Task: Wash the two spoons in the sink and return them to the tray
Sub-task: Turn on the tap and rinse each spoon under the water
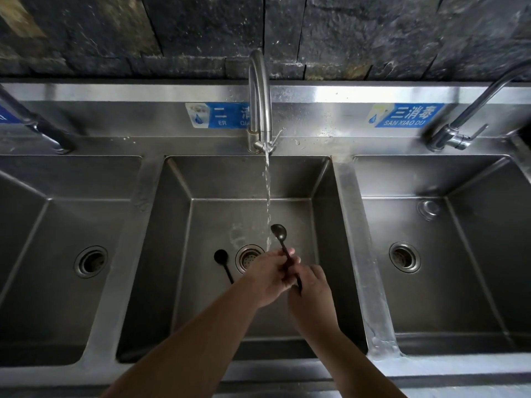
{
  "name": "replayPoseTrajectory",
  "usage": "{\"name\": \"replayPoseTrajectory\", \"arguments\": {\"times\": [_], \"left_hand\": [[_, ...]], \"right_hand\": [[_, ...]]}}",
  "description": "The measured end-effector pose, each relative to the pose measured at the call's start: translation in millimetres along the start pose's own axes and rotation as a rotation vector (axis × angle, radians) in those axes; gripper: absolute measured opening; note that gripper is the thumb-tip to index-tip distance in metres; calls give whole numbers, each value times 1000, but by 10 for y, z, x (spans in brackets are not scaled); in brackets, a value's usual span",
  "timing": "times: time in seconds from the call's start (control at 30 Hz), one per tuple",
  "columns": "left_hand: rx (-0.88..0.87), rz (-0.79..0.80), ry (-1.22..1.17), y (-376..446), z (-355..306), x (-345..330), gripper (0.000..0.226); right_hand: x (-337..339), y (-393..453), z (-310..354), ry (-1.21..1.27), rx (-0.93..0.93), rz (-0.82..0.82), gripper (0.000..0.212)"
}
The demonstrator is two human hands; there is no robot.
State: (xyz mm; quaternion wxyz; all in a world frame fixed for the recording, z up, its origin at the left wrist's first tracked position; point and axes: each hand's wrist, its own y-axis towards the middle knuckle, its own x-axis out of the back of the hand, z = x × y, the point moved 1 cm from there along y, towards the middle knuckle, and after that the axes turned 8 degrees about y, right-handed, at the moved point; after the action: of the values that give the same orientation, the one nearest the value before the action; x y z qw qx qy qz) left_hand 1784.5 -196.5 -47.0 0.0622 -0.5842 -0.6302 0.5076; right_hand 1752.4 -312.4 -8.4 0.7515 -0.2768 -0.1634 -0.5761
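Observation:
Both hands are over the middle sink basin [324, 219] of a three-basin steel sink. A dark spoon [279, 233] points up and away, its bowl beside the stream of water. My left hand [270, 275] wraps around its handle. Just to the right, my right hand [311, 285] grips the handle's lower end. A second dark spoon [222, 261] lies on the basin floor, left of the drain [248, 258]. Water runs from the middle tap [260, 101] down onto my left hand's fingers. No tray is in view.
Empty basins flank the middle one, left basin [57, 225] and right basin [459, 239], each with its own drain. Taps stand at the back left [43, 130] and back right [459, 133]. Blue labels are stuck on the steel backsplash under a dark stone wall.

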Motion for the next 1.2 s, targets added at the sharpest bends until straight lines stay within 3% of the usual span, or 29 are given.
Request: {"name": "replayPoseTrajectory", "arguments": {"times": [0.1, 0.23, 0.4, 0.57, 0.83, 0.97, 1.2], "left_hand": [[-23, 9, -16, 4, 27, 58, 18], [-71, -68, 252, 5, 2, 112, 20], [-168, -54, 481, -4, -45, 74, 19], [-122, 70, 448, -84, -10, -149, 20], [-126, 218, 293, -45, 167, -797, 16], [-172, 227, 277, 233, 269, -1165, 19], [-132, 9, 372, 934, 597, -2072, 18]], "right_hand": [[0, -32, -52, 154, -144, -12, 17], [-37, -46, -111, 312, -395, -3, 14], [20, -29, -155, 395, -501, -106, 13], [282, 0, -121, 381, -385, -169, 10], [811, -18, -184, -411, 80, -298, 3], [1170, 137, -445, -359, 106, -282, 4], [2059, 587, -1281, -95, -68, -145, 10]]}}
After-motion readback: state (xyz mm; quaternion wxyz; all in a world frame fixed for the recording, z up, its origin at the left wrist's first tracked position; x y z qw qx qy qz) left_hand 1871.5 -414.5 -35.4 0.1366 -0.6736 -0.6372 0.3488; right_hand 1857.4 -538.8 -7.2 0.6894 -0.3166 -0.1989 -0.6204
